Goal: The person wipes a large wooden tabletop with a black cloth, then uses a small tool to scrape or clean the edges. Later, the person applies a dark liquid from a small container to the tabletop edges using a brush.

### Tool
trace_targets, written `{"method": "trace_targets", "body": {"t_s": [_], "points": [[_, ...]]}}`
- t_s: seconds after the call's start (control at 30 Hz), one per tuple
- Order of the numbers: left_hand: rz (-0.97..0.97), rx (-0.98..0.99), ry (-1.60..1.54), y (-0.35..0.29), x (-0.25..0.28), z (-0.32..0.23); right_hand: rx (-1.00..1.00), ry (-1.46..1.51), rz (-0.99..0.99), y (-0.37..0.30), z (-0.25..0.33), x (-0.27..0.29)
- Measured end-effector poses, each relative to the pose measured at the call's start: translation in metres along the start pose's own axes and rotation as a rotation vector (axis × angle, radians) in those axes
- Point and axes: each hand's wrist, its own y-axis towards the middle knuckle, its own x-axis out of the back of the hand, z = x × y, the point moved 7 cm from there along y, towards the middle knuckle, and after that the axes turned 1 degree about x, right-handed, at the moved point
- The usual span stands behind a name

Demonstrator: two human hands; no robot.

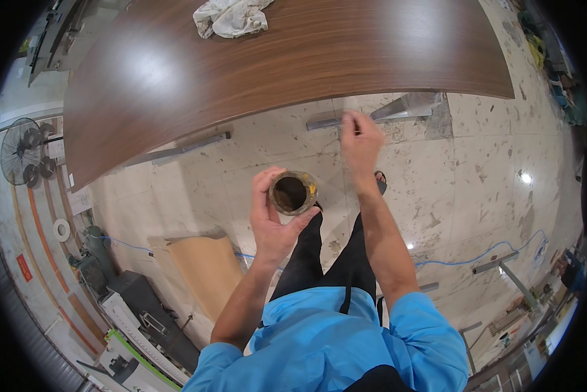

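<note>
My left hand (270, 225) is wrapped round a round, open-topped pot (311, 189), held upright in front of my legs. Its rim is crusted, with a yellow smear on the right side, and dark brown shows inside. To the right and farther forward, my right hand (363, 147) is raised just short of the near edge of a brown wood-grain tabletop (293, 68). Its fingers are curled in and slightly blurred. Whatever they may hold is hidden. A crumpled, stained whitish cloth (233, 17) lies at the far side of the tabletop.
Metal legs (182, 149) show under the table's near edge. Brown sheet material (205, 271) lies on the floor at my left, near a blue hose (463, 263) running behind me. A caged fan (25, 151) and grey machinery (153, 313) stand farther left.
</note>
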Motion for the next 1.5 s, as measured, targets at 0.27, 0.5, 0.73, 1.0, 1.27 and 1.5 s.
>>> {"method": "trace_targets", "body": {"t_s": [0.27,0.5,0.73,1.0,1.27,1.5], "points": [[0.012,-0.029,0.021,0.004,0.0,-0.006,0.041,-0.029,-0.199,0.004,0.005,0.019],[-0.014,0.005,0.053,0.002,-0.007,-0.003,0.285,-0.102,0.247,-0.008,0.033,-0.029],[-0.019,0.071,-0.031,0.008,-0.026,-0.002,0.102,-0.229,-0.409,0.059,-0.054,0.148],[0.081,0.048,-0.023,0.018,-0.089,-0.013,0.149,-0.412,-0.354,0.114,-0.059,0.222],[0.158,0.05,0.026,0.031,-0.144,-0.028,0.138,-0.25,-0.392,0.111,-0.066,0.236],[0.22,0.038,0.037,0.035,-0.172,-0.024,0.261,-0.193,-0.274,0.106,-0.058,0.219]]}}
